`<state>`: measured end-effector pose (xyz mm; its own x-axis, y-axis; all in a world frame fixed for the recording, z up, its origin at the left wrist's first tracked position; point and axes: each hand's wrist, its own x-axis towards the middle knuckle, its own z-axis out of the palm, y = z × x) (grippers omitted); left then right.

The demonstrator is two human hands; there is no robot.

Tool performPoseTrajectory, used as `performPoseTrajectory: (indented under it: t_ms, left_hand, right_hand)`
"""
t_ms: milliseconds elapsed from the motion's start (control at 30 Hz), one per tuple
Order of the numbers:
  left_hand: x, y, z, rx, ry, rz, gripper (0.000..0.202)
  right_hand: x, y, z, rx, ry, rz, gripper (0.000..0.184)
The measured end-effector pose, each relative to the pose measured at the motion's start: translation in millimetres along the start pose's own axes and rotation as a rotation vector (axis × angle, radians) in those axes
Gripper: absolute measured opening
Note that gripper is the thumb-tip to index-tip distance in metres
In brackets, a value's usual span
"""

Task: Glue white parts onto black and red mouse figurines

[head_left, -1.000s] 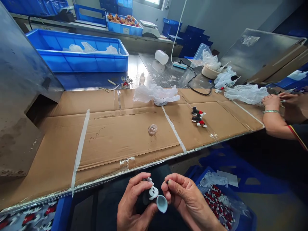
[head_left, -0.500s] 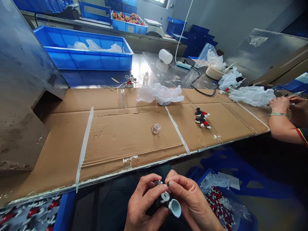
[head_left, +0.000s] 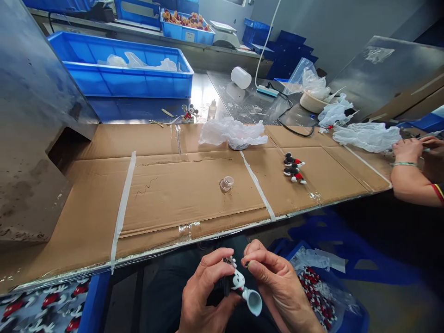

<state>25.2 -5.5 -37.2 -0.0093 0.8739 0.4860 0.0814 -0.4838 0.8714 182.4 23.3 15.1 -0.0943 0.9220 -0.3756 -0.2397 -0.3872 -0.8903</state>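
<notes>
At the bottom centre, my left hand (head_left: 206,291) is closed around a small mouse figurine (head_left: 238,280) with a white face and dark parts. A pale, hollow cup-like part (head_left: 254,303) of it points down to the right. Just to the right, my right hand (head_left: 277,282) pinches a tiny dark piece (head_left: 247,264) between thumb and forefinger; its kind is too small to make out. A narrow gap parts those fingertips from the figurine. Both hands are below the front edge of the cardboard-covered table (head_left: 194,180).
A small clear cup (head_left: 226,183) stands on the cardboard, left of two mouse figurines (head_left: 294,169). Crumpled white plastic (head_left: 232,132) lies behind. A blue bin of red-and-black parts (head_left: 357,319) sits low right. Another person's hand (head_left: 407,150) works at far right.
My right fingertips have drawn back from the figurine, keeping the tiny dark piece. More of the figurine's white face shows in my left hand.
</notes>
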Motion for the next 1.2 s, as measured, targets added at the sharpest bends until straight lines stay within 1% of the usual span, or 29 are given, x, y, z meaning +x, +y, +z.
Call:
performPoseTrajectory:
  t_ms: [67,133,200,300,333,400,500,600,667,733,833,933,1100,1200]
  left_hand:
    - [1,2,2.4,0.014,0.055,-0.017,0.028]
    - [2,2,3.6,0.008,0.121,-0.071,0.023]
    - [3,1,1.5,0.008,0.127,-0.087,0.023]
    - [4,-7,-8.5,0.045,0.085,-0.031,0.029]
    - [5,-11,-13.0,0.061,0.092,-0.022,0.031]
    - [8,-20,-21.9,0.091,0.142,-0.041,0.033]
    - [16,-35,-32.5,0.139,0.225,-0.077,0.034]
    - [24,-45,-37.7,0.18,0.29,-0.111,0.032]
    - [28,-47,-38.3,0.213,0.307,-0.104,0.03]
    - [30,-47,-37.7,0.246,0.308,-0.067,0.028]
    - [33,-44,-36.3,0.256,0.316,-0.015,0.026]
    - [34,-43,-35.1,0.236,0.317,0.007,0.026]
    - [35,-40,-32.8,0.185,0.34,0.026,0.022]
    - [37,-38,-32.2,0.168,0.355,0.029,0.018]
  right_hand:
    - [1,-1,0,0.027,0.002,0.028,0.028]
    - [3,-2,0,0.049,0.005,0.066,0.029]
    - [5,-3,1,0.049,0.012,0.07,0.031]
    - [11,-6,2,0.015,0.033,0.012,0.033]
    - [13,-7,3,0.002,0.043,-0.007,0.034]
    - [20,-10,3,-0.047,0.065,-0.045,0.034]
    - [39,-18,1,-0.203,0.126,-0.221,0.032]
    - [70,-32,-5,-0.339,0.164,-0.401,0.025]
    - [94,-41,-8,-0.407,0.154,-0.475,0.019]
    - [116,-49,-10,-0.481,0.144,-0.54,0.016]
    - [139,-56,-11,-0.603,0.14,-0.625,0.015]
    - [148,-59,-8,-0.746,0.132,-0.71,0.015]
    - [150,-64,-1,-0.96,0.115,-0.839,0.016]
    - [153,-64,-1,-1.057,0.101,-0.894,0.018]
